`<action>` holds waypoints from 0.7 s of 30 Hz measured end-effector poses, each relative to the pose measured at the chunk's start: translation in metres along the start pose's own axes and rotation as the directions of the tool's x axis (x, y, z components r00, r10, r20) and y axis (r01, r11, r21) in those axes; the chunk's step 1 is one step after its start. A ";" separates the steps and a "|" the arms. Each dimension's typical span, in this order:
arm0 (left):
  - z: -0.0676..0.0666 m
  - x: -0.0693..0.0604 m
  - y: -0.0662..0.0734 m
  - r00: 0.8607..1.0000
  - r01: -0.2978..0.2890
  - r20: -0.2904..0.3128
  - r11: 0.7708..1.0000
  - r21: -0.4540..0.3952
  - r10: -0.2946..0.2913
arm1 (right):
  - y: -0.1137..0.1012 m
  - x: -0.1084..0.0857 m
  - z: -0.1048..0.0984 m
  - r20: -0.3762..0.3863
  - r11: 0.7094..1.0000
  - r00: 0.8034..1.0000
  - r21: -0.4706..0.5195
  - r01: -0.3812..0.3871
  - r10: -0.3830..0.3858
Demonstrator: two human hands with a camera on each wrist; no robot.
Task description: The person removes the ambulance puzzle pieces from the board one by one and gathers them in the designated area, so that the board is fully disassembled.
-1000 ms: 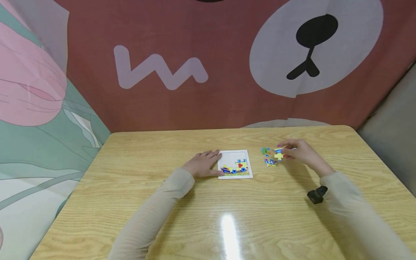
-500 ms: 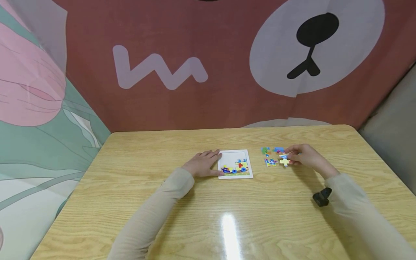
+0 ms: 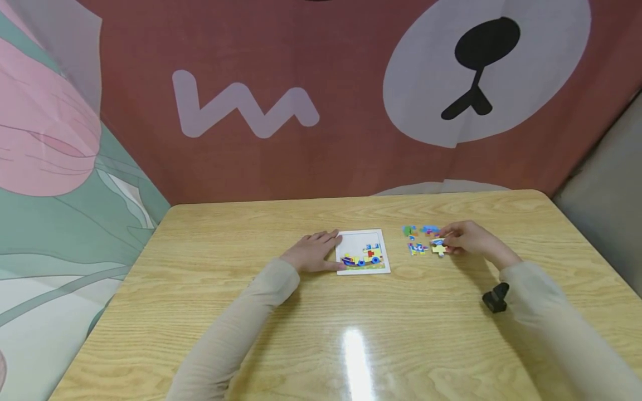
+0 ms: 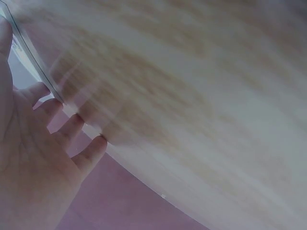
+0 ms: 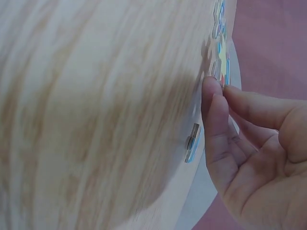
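A square white puzzle tray [image 3: 353,241] lies on the table, with joined pieces picturing a vehicle along its bottom and right. My left hand [image 3: 312,254] rests at the tray's left edge, fingers spread and thumb near the lower corner; the left wrist view shows this hand [image 4: 36,148] from the palm side. To the right of the tray, my right hand [image 3: 470,239] pinches a yellow, white and blue puzzle piece [image 3: 439,250] between thumb and fingertips. In the right wrist view the fingertips partly cover the held piece.
Several loose pieces lie between tray and right hand: a green and blue piece [image 3: 408,230], a blue and pink piece [image 3: 430,229] and a purple and yellow piece [image 3: 417,249]. Another loose piece [image 5: 193,143] lies beside the right hand. A printed cloth [image 3: 281,167] hangs behind the wooden table [image 3: 281,345].
My right hand has drawn the pinched puzzle piece slightly right and nearer, uncovering the blue and pink piece. In the last half second it hardly moves. My left hand stays on the tray.
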State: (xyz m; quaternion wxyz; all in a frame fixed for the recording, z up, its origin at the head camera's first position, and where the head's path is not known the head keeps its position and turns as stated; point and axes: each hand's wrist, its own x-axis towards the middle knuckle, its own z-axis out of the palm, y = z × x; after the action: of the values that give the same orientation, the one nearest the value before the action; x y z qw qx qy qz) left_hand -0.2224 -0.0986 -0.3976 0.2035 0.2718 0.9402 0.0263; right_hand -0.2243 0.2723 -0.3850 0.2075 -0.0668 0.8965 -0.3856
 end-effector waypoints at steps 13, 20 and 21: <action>0.000 0.000 0.000 1.000 -0.001 0.001 1.000 -0.012 0.001 | -0.001 0.003 0.001 0.015 1.000 1.000 0.000 -0.008 0.008; 0.000 0.001 0.000 1.000 -0.002 -0.005 1.000 0.007 0.002 | -0.002 0.002 0.001 0.022 1.000 1.000 0.002 -0.007 0.007; 0.000 0.001 0.000 1.000 -0.002 -0.004 1.000 0.006 0.002 | -0.002 0.002 0.001 0.022 1.000 1.000 0.002 -0.011 0.011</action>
State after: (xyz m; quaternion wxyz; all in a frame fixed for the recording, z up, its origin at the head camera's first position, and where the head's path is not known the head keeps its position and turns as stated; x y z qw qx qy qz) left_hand -0.2230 -0.0981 -0.3980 0.2006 0.2735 0.9404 0.0242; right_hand -0.2254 0.2694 -0.3850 0.2195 -0.0659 0.8941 -0.3848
